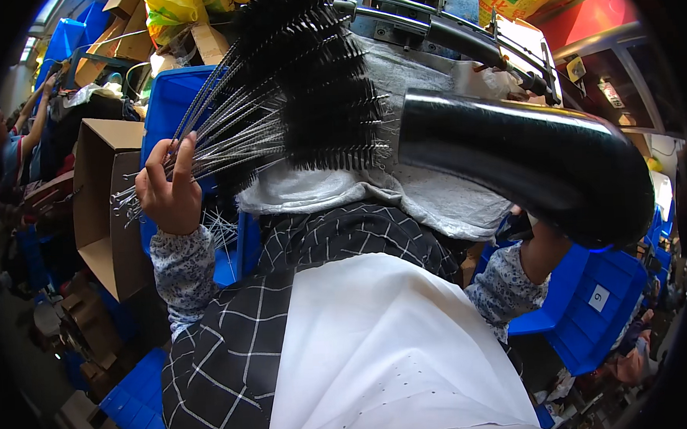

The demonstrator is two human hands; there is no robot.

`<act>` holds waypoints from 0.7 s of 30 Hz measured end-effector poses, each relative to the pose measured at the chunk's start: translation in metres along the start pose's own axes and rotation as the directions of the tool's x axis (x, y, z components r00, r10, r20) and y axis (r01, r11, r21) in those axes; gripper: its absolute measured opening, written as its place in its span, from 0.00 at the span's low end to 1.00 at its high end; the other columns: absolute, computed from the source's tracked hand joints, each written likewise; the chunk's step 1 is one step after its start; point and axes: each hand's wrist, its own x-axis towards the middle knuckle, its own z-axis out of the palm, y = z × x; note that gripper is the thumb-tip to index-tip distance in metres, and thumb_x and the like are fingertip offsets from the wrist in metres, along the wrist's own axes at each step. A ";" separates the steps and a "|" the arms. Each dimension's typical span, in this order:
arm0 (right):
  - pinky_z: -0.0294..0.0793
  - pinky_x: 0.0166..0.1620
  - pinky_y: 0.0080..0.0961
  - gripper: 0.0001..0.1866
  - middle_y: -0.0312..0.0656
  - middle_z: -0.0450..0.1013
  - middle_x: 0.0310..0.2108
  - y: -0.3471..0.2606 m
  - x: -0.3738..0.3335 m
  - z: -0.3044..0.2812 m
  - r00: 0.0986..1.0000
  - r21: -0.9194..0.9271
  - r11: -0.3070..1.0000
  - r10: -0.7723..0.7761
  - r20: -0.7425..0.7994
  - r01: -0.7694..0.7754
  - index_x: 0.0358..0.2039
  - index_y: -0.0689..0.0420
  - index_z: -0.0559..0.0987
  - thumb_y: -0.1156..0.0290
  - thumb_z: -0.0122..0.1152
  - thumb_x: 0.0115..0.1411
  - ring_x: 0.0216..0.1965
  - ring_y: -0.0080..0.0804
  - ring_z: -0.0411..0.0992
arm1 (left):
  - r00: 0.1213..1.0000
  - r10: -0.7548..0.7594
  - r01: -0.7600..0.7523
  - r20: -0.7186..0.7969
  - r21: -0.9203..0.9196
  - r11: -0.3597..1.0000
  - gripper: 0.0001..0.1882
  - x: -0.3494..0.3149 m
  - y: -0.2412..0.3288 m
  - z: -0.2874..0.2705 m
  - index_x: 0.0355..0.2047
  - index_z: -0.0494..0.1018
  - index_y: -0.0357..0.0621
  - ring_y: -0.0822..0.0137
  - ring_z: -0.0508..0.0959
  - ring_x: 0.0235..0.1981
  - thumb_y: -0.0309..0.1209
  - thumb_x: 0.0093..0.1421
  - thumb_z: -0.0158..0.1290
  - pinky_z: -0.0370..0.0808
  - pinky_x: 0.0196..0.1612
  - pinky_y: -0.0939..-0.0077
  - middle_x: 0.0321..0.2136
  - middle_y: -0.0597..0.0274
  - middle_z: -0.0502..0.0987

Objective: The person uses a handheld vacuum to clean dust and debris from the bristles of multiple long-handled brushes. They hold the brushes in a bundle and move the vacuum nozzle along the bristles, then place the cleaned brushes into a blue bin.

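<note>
A fanned bundle of wire-stem tube brushes [327,100] with black bristles is in my left hand [170,187]. My fingers close round the twisted metal stems, and the looped wire ends stick out past the hand to the left. The bristle heads spread over a grey-white cloth [422,73] in front of me. My right hand [546,250] is at the right, mostly hidden behind a large glossy black curved tube [525,157]. Its fingers do not show, nor whether it holds anything.
Beneath the bundle stands a blue bin [171,92] with more wire stems inside. An open cardboard box [113,201] is to its left. Machine rails [427,27] cross the far side. Another blue bin [593,303] lies at the right. At far left, a person's arms [36,120] show.
</note>
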 end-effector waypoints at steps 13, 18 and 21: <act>0.64 0.25 0.19 0.05 0.43 0.66 0.20 -0.049 0.035 0.008 0.996 0.609 0.792 -0.007 0.083 -0.046 0.24 0.68 0.70 0.78 0.49 0.50 0.19 0.26 0.63 | 0.619 -0.061 0.676 0.783 -0.570 -0.467 0.26 -0.021 -0.001 -0.025 0.51 0.54 0.49 0.79 0.64 0.22 0.18 0.53 0.46 0.64 0.23 0.86 0.30 0.61 0.66; 0.65 0.25 0.18 0.06 0.43 0.66 0.21 -0.040 0.034 0.016 0.981 0.644 0.743 0.100 0.164 -0.184 0.27 0.67 0.71 0.76 0.49 0.51 0.20 0.26 0.63 | 0.611 -0.216 0.529 0.761 -0.596 -0.604 0.13 -0.014 -0.005 -0.044 0.38 0.61 0.44 0.79 0.64 0.16 0.28 0.54 0.50 0.61 0.17 0.91 0.24 0.61 0.65; 0.67 0.24 0.19 0.08 0.42 0.66 0.20 -0.042 0.034 0.023 0.957 0.803 0.533 0.045 0.288 -0.266 0.27 0.68 0.71 0.75 0.49 0.51 0.20 0.27 0.64 | 0.617 -0.243 0.533 0.748 -0.625 -0.571 0.10 -0.023 -0.016 -0.050 0.32 0.62 0.42 0.79 0.63 0.13 0.32 0.55 0.49 0.59 0.15 0.92 0.22 0.62 0.65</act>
